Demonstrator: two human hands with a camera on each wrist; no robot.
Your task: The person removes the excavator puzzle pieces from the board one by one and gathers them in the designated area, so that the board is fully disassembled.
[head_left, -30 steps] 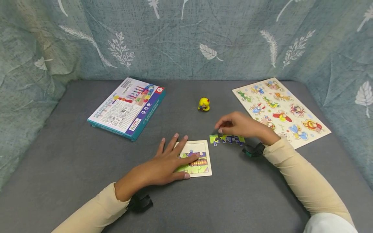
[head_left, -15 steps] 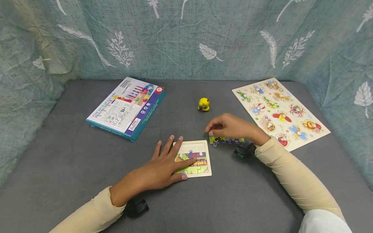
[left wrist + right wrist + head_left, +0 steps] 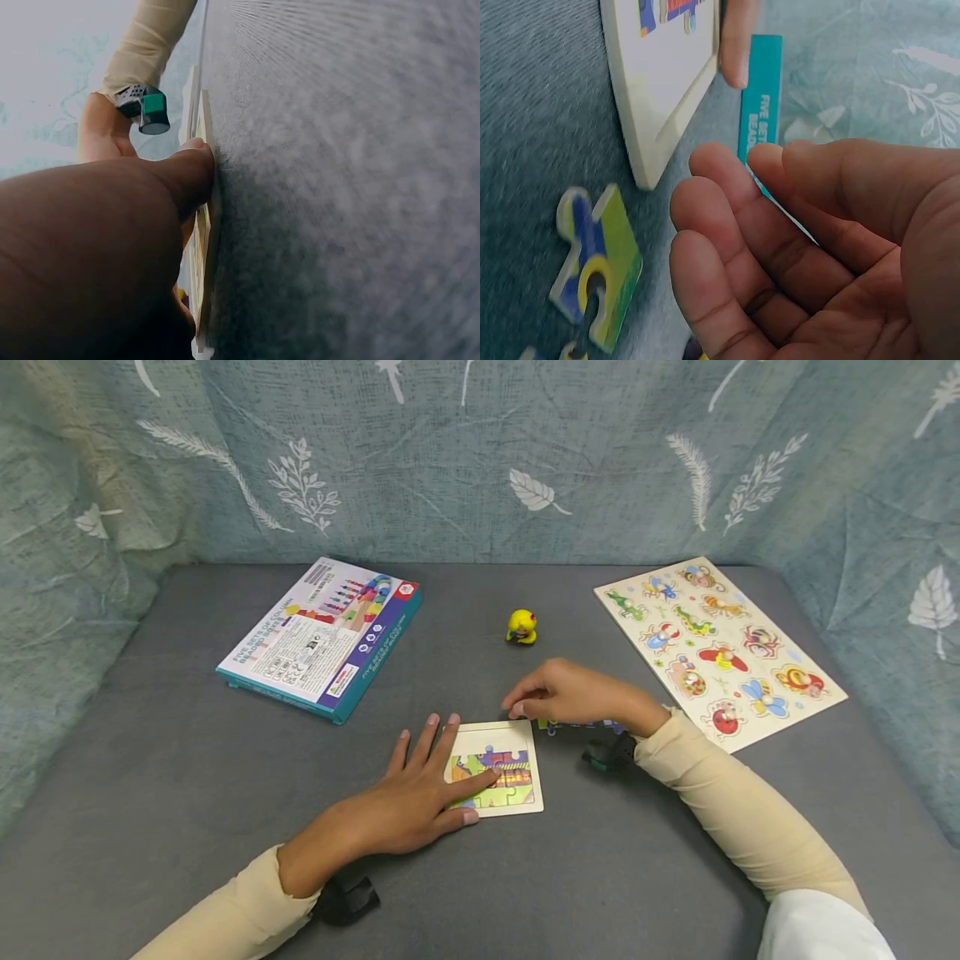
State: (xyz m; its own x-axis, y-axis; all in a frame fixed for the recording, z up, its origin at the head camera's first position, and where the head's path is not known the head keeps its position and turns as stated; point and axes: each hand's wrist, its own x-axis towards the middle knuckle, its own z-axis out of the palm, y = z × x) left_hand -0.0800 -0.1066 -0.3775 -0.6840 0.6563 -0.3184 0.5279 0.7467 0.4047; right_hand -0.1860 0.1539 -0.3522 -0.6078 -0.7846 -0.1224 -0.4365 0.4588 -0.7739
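My left hand (image 3: pixel 412 802) lies with spread, straight fingers over the left part of a small wooden puzzle tray (image 3: pixel 538 785). Its index finger touches the joined jigsaw pieces (image 3: pixel 517 795) that fill the tray's lower part; bare wood shows above them. In the left wrist view the thumb (image 3: pixel 191 169) is at the tray's edge (image 3: pixel 210 255). My right hand (image 3: pixel 573 693) hovers at the tray's top right corner, fingers loosely bent and thumb close against the index finger. No piece shows between them. Under it lies a row of loose jigsaw pieces (image 3: pixel 596 724); a green and blue piece (image 3: pixel 622 247) shows below the fingers in the right wrist view.
A teal and white box (image 3: pixel 322 639) lies at the back left. A small yellow toy figure (image 3: pixel 522 627) stands at the back middle. On the right lies a large wooden insect puzzle board (image 3: pixel 720 652). A leaf-patterned curtain (image 3: pixel 480 460) hangs behind the grey table (image 3: pixel 562 885).
My right hand has moved left and slightly nearer, from above the loose pieces to the tray's top right corner. My left hand stays on the tray, shifted slightly left.
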